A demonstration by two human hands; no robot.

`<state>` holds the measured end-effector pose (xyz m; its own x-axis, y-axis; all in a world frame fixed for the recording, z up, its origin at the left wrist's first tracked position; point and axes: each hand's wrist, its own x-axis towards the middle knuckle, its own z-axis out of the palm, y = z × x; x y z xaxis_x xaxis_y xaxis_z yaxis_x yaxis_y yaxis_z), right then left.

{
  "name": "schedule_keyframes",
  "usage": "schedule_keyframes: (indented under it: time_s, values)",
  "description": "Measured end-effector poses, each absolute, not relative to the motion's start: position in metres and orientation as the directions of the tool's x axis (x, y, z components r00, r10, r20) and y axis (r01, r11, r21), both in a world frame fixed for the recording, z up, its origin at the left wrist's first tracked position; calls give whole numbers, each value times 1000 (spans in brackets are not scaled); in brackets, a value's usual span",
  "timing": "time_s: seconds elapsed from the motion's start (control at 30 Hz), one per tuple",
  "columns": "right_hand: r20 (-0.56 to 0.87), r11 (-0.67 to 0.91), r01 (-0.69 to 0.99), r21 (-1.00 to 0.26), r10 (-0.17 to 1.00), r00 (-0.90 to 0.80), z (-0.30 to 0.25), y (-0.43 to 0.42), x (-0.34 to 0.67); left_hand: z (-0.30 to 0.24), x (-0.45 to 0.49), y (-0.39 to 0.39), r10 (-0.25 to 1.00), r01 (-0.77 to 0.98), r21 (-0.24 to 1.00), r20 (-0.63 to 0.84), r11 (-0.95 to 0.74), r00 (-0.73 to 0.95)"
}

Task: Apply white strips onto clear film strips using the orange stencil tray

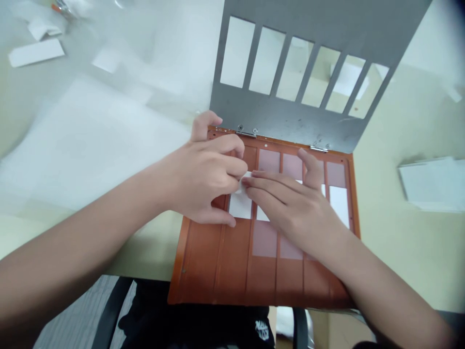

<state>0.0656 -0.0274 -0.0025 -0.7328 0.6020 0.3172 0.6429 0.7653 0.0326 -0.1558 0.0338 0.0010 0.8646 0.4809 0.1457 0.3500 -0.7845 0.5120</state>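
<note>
Head view — white sheet (240,206) being handled in an orange tray (189,261)
Left hand (203,172) is pinching the sheet's raised edge between curled fingers and thumb, while right hand (290,203) is pressing alongside, fingers together, thumb lifted — sheet is sitting in a recess near the tray's hinged end, with a slotted steel plate (290,106) swung open beyond it and a white stack (432,184) lying on the desk (392,252) to the right.
</note>
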Motion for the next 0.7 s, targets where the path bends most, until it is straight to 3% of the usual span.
schedule_keyframes:
  time_s: [0.17, 0.3, 0.47, 0.57, 0.7]
  values:
    - [330, 772, 634, 29, 592, -736, -3, -29, 65, 0, -155, 34, 467, 347, 463, 170, -815, 868]
    - [328, 779, 627, -1, 593, -735, -4, -30, 64, -2, -157, 34, 405, 332, 323, 190, -886, 895]
    - [331, 780, 625, -31, 598, -730, -4, -30, 67, -2, -159, 33, 257, 216, 153, 355, -964, 899]
    - [295, 764, 639, -91, 633, -716, -4, -30, 68, -4, -158, 32, 241, 202, 138, 404, -970, 882]
    - [271, 712, 687, -144, 696, -665, -4, -29, 70, -5, -157, 32, 352, 276, 237, 396, -931, 848]
